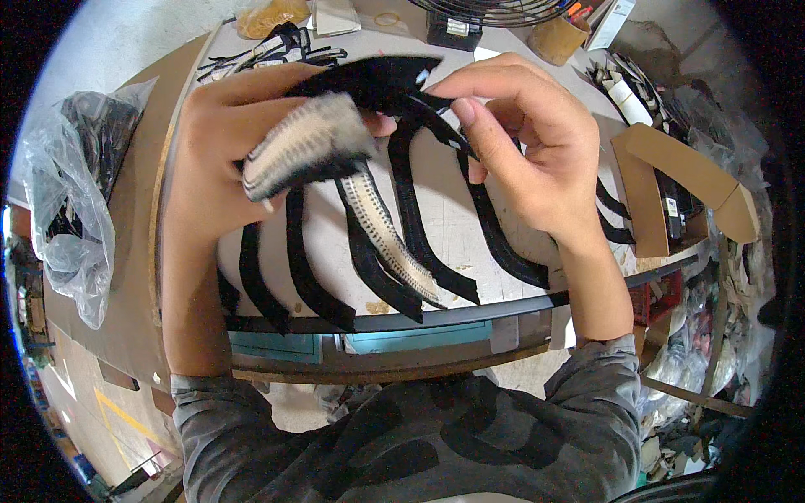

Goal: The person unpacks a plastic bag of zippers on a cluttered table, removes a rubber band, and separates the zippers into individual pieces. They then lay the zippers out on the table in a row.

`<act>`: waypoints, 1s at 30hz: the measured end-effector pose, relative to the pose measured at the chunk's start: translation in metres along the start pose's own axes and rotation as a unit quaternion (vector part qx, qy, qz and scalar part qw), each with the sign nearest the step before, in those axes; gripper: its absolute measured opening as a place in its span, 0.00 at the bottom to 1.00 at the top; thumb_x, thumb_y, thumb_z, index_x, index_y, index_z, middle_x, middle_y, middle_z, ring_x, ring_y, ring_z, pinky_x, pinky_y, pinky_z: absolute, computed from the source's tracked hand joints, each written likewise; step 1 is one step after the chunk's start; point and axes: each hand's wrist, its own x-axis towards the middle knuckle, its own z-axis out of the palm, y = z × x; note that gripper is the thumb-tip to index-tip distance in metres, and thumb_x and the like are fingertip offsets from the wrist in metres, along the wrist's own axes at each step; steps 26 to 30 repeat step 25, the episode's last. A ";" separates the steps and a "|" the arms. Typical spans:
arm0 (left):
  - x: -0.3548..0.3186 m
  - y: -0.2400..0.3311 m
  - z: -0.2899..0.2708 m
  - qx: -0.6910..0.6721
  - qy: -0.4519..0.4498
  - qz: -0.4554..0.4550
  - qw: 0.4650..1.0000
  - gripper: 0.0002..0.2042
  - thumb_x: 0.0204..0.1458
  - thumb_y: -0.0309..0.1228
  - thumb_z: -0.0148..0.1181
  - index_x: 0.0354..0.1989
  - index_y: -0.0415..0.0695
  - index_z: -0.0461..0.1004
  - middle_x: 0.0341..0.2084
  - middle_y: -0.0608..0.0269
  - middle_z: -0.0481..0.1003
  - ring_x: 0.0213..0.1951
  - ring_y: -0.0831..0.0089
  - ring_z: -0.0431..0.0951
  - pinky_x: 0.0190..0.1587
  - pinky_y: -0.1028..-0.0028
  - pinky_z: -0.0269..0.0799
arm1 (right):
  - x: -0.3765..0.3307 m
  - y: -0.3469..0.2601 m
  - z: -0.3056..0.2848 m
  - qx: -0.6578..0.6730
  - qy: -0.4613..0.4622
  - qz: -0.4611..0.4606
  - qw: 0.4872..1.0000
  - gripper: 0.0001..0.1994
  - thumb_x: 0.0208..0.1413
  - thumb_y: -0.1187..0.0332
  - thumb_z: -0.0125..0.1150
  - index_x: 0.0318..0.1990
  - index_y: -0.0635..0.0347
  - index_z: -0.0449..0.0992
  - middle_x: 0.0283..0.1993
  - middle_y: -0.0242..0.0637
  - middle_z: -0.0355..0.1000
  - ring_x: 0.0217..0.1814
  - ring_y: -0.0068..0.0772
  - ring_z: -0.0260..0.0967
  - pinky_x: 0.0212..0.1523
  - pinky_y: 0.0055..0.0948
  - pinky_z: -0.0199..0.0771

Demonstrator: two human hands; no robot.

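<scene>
A curved black fabric strip with a beige, stitched underside [310, 138] is held up above the table. My left hand [214, 147] is closed round it, and its beige part curls over the fingers, blurred. At the strip's far end, my right hand [532, 142] is closed, thumb and forefinger pinching the black edge beside a small pale tab [422, 77]. Below both hands, several curved black strips [312, 268] lie side by side on the pale tabletop [453, 201], their ends toward the near edge. One strip among them shows its beige stitched side [381, 226].
An open cardboard box [646, 201] stands at the right edge. Bundled black strips [281, 50] lie at the back left. Along the back are a fan guard [503, 10], a black box [453, 32] and a brown container [558, 40]. A clear plastic bag [80, 277] hangs at left.
</scene>
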 end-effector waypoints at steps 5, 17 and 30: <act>-0.018 -0.012 0.008 0.050 0.098 -0.109 0.988 0.12 0.44 0.21 0.62 0.39 0.37 0.82 0.34 0.58 0.83 0.41 0.61 0.84 0.48 0.70 0.77 | 0.000 0.002 0.005 0.039 0.096 0.046 0.994 0.05 0.61 0.74 0.63 0.43 0.60 0.82 0.33 0.28 0.76 0.25 0.11 0.66 0.23 0.15 0.63; -0.014 -0.015 -0.017 -0.142 0.403 -0.205 0.880 0.14 0.67 0.30 0.54 0.54 0.34 0.77 0.47 0.57 0.81 0.31 0.83 0.72 0.36 0.82 0.68 | 0.014 0.013 -0.059 0.164 0.324 0.059 0.930 0.08 0.74 0.70 0.41 0.46 0.61 0.68 0.26 0.33 0.73 0.14 0.22 0.66 0.16 0.22 0.69; -0.032 -0.048 -0.056 -0.209 0.469 -0.257 0.818 0.21 0.67 0.37 0.56 0.66 0.43 0.68 0.60 0.66 0.73 0.28 0.85 0.65 0.41 0.83 0.66 | 0.004 0.012 -0.120 0.137 0.381 0.042 0.914 0.10 0.72 0.67 0.50 0.53 0.61 0.72 0.36 0.34 0.78 0.19 0.22 0.69 0.18 0.18 0.69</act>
